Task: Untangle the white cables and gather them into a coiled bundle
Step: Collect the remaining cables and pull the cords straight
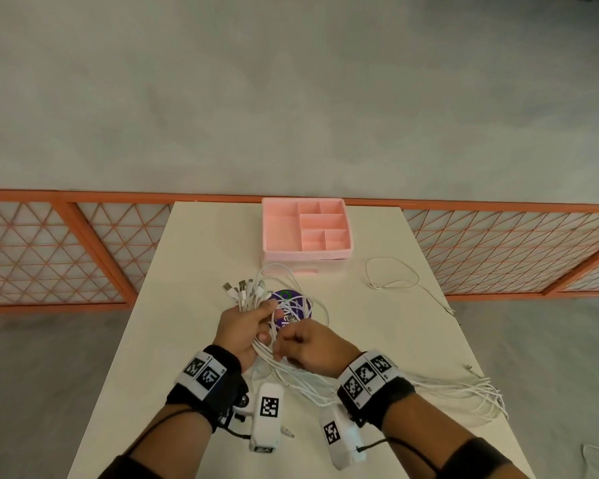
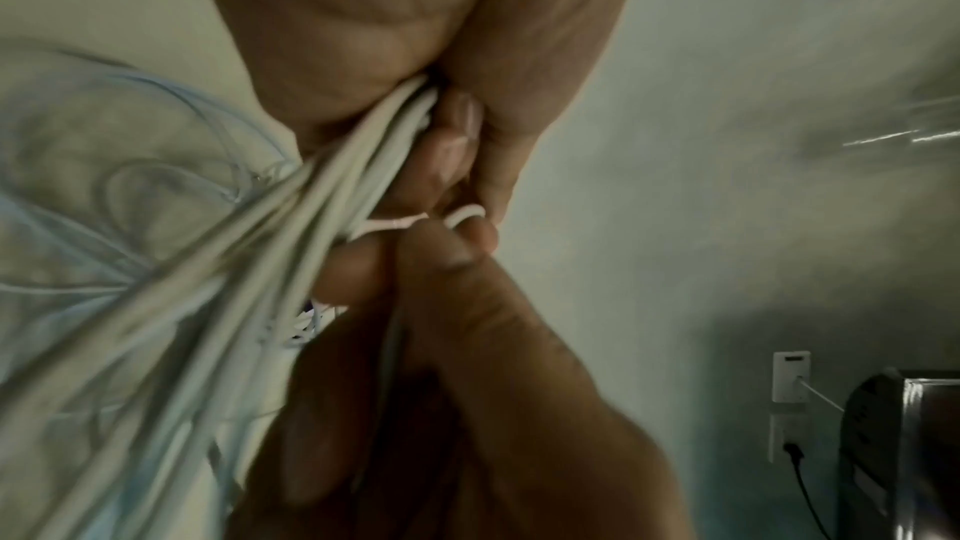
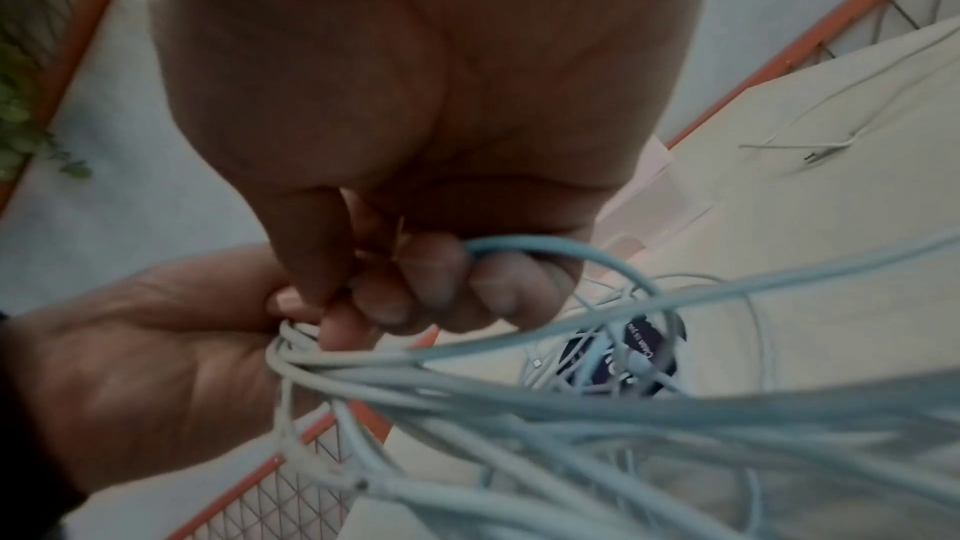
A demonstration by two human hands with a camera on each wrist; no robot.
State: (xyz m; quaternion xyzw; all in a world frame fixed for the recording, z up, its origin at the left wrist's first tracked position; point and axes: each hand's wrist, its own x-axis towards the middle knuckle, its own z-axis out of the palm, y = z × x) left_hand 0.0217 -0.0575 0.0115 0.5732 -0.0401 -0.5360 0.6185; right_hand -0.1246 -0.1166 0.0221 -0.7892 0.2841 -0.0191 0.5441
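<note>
Cables, white (image 1: 446, 388), thin, light and limp by the look of them; likely to sag, slide past one another and snag at the plugs. No stiffness to hold a coil unaided, so probably best taken just behind the plugs, with loops fed in one at a time.

At left of the tabletop (image 1: 187, 340), left hand (image 1: 248, 328) raised above it, grip closed tight round the gathered strands just below the plugs. Plug ends (image 1: 242, 292) fanned out above the fist, pointing away.

Just to its right, right hand (image 1: 308, 347), knuckles up, grip curled; in the right wrist view one strand hooked between the curled fingers (image 3: 442, 282). Hands almost touching.

Further right, long loose strands trailing under the right wrist to the tabletop's right edge, some overhanging. One separate cable (image 1: 391, 274) lying apart, near a pink compartment tray (image 1: 274, 233).

Hard to make out: how many cables in all, and which crossings are real knots. Purple disc (image 1: 284, 295) half covered by loops, its print unreadable. Both wrist views blurred; far cable ends at right cut off or too fine to follow.
</note>
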